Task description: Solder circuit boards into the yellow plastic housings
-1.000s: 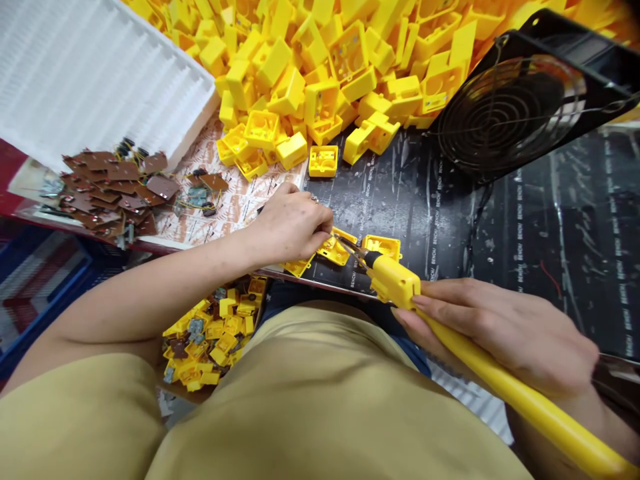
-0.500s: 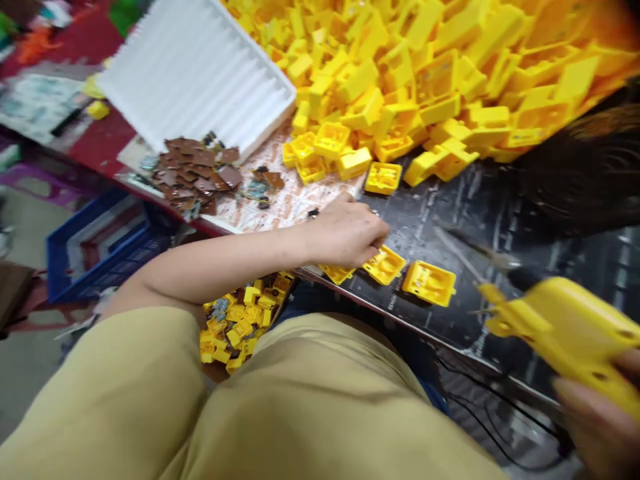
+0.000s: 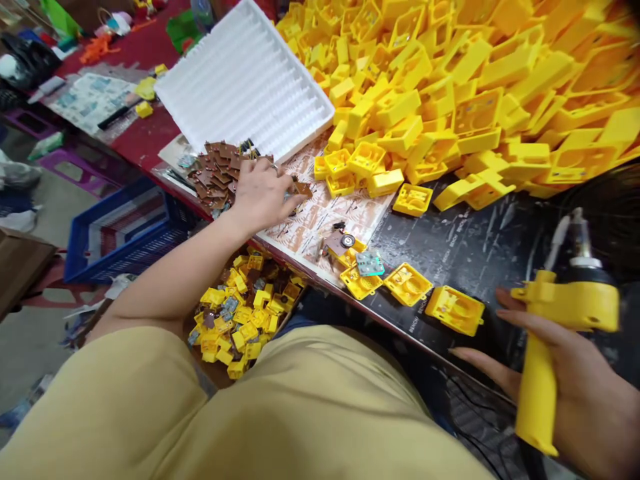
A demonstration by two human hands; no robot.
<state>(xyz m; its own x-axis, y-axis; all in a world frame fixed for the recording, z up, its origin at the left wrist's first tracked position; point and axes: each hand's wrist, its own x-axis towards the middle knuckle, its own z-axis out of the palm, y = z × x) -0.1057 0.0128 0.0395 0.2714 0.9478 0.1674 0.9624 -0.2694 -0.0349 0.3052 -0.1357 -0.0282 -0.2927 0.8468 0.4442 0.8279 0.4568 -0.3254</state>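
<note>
My left hand [image 3: 263,195] rests over a heap of small brown circuit boards [image 3: 215,172], thumb held apart, fingertips partly hidden among them. In my right hand [image 3: 575,387] is a yellow soldering gun [image 3: 540,373], its metal tip pointing up; the thumb and some fingers are stretched out past the handle. Along the bench's front edge lie a few open yellow plastic housings, among them one [image 3: 407,285] in the middle and one [image 3: 456,311] nearest my right hand. A grey-green board [image 3: 370,263] sits on the leftmost housing, beside a brown board with a black round part [image 3: 347,241].
A large pile of yellow housings [image 3: 425,100] covers the back of the bench. A white ridged foam tray [image 3: 245,80] leans behind the boards. Below the edge stands a box of yellow pieces [image 3: 245,320], with a blue crate [image 3: 125,233] farther left.
My left hand has moved left from the front housings to the brown boards. The soldering gun has swung from pointing left to pointing up, and my right hand's grip has loosened.
</note>
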